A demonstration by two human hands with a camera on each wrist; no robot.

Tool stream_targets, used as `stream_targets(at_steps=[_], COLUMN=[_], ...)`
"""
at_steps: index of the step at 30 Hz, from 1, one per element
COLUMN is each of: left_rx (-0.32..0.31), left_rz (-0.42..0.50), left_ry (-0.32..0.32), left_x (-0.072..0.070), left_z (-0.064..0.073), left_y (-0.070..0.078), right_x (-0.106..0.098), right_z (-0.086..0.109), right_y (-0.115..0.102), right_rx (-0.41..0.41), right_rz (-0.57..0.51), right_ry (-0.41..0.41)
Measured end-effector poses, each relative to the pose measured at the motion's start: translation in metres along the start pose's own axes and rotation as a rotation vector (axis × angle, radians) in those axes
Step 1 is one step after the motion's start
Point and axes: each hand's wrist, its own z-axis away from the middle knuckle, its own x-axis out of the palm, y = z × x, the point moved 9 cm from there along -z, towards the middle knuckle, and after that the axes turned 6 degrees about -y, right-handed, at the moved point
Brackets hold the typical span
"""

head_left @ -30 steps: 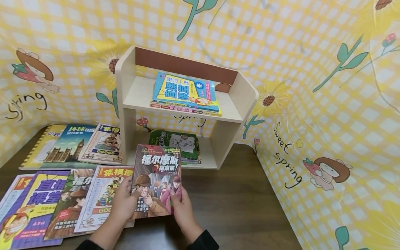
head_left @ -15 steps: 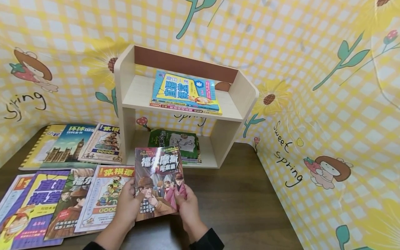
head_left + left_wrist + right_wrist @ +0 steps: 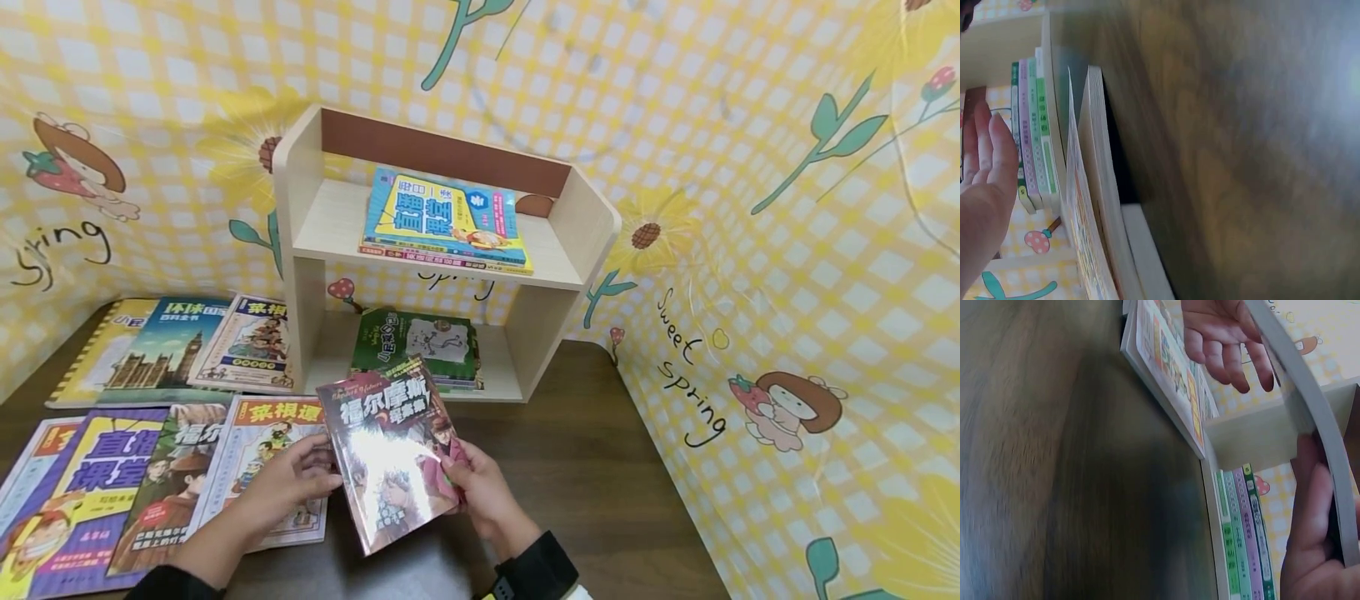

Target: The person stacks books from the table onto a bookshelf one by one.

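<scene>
A glossy comic-style book [image 3: 393,433] with white Chinese title characters is tilted above the table in front of the shelf. My right hand [image 3: 483,483] pinches its lower right edge, thumb on the cover. In the right wrist view the book's page block [image 3: 1319,409] stands edge-on, with the right hand's fingers [image 3: 1313,512] behind it. My left hand [image 3: 292,479] is just off the book's left edge, over a cream-bordered book [image 3: 281,454]. Its fingers [image 3: 1000,140] look extended and hold nothing in the left wrist view.
A two-tier wooden shelf [image 3: 551,333] holds stacked blue-yellow books [image 3: 442,212] on top and green books [image 3: 420,333] below. Several books, including a purple one [image 3: 112,492] and a teal one [image 3: 168,350], overlap on the table's left. Patterned cloth [image 3: 787,250] surrounds the table.
The book has turned counterclockwise and shifted slightly toward me and right. My left hand has let go of its left edge and moved left; my right hand has moved right with it.
</scene>
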Motion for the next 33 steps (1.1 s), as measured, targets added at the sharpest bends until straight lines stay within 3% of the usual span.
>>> stream_targets(at_steps=[5, 10, 13, 17, 19, 25, 33], left_rx=[0.033, 0.03, 0.028, 0.022, 0.015, 0.059, 0.114], left_rz=[-0.087, -0.126, -0.236, -0.463, -0.523, -0.544, -0.465], left_ry=[0.054, 0.044, 0.024, 0.007, -0.003, -0.031, -0.005], left_x=[-0.013, -0.019, -0.016, -0.01, -0.006, 0.003, 0.012], left_z=[-0.003, -0.004, -0.004, -0.002, -0.001, 0.002, 0.009], left_y=[0.01, 0.02, 0.028, 0.038, 0.042, 0.051, 0.06], right_x=[-0.005, -0.01, -0.013, -0.017, -0.019, -0.023, -0.028], right_z=[0.002, 0.001, -0.001, -0.004, -0.005, -0.008, -0.015], right_y=[-0.003, -0.01, -0.014, -0.019, -0.022, -0.03, -0.042], right_rx=[0.049, 0.067, 0.086, 0.119, 0.134, 0.194, 0.219], right_rz=[0.038, 0.088, 0.12, 0.159, 0.176, 0.238, 0.277], right_ry=[-0.086, -0.194, -0.264, -0.341, -0.375, -0.452, -0.486])
